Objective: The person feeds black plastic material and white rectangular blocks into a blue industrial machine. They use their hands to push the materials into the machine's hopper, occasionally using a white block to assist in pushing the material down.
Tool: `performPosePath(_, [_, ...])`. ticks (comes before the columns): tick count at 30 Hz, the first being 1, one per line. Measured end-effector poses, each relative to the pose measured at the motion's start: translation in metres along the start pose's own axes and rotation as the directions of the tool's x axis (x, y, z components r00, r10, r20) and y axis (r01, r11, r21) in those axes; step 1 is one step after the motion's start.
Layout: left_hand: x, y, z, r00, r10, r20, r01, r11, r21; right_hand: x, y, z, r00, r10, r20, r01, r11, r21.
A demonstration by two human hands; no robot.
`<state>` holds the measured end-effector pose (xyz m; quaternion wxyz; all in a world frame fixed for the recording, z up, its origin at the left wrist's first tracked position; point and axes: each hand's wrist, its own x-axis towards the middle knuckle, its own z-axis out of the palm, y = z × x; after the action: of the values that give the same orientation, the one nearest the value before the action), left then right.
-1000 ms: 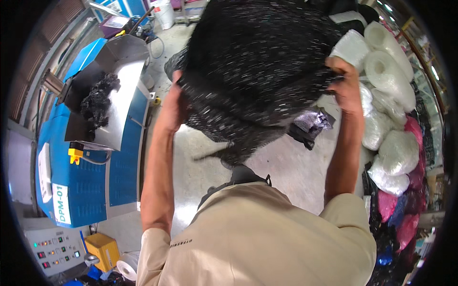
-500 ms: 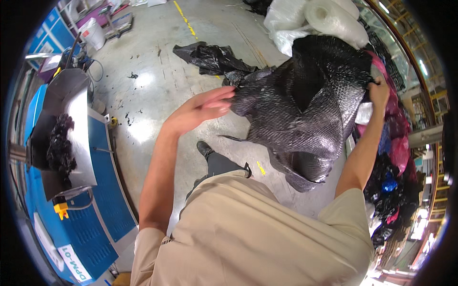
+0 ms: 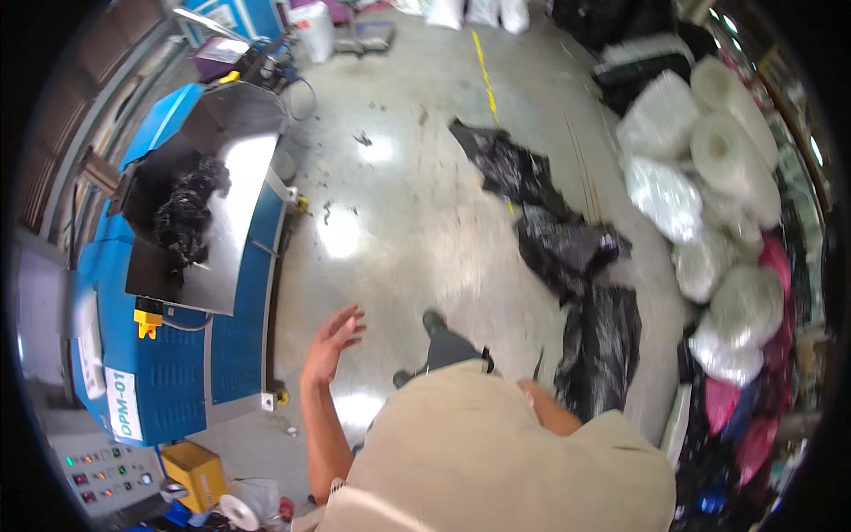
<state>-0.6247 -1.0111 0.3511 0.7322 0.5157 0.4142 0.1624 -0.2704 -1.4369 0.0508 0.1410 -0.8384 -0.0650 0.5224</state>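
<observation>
My left hand (image 3: 335, 344) is raised over the floor at the lower middle, fingers apart and holding nothing. Only a little of my right hand (image 3: 532, 395) shows beside my shirt; its fingers are hidden, so any hold on the plastic cannot be seen. Just right of it, a black plastic sheet (image 3: 605, 341) stretches down behind my shirt. More crumpled black plastic film (image 3: 519, 173) trails across the floor from there toward the far middle.
At the left stands a blue machine (image 3: 235, 332) whose metal hopper (image 3: 244, 186) holds a clump of shredded black plastic (image 3: 188, 213). Clear film rolls (image 3: 727, 151) and bagged plastic are piled along the right. A yellow box (image 3: 195, 474) sits at the lower left.
The black plastic sheet, spread between my hands and gripped by the right, is now low at the right. My right hand has dropped beside my shirt; my left has moved down. The view has swung right.
</observation>
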Motion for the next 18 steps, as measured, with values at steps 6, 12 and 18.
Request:
performPosePath(6, [-0.003,0.015,-0.016,0.92,0.06,-0.387,-0.123,0.983,-0.138,0.096,-0.104,-0.069,0.992,0.124,-0.006,-0.12,0.942,-0.313])
performPosePath(12, [-0.004,0.025,-0.035,0.791,0.023,-0.612,-0.166,0.97,-0.178,0.193,-0.275,-0.212,0.955,-0.21,-0.211,0.168,0.965,-0.201])
performPosePath(18, [-0.018,0.043,-0.051,0.534,0.025,-0.845,-0.285,0.946,-0.152,0.254,-0.422,-0.193,0.934,-0.332,0.132,0.337,0.941,-0.016])
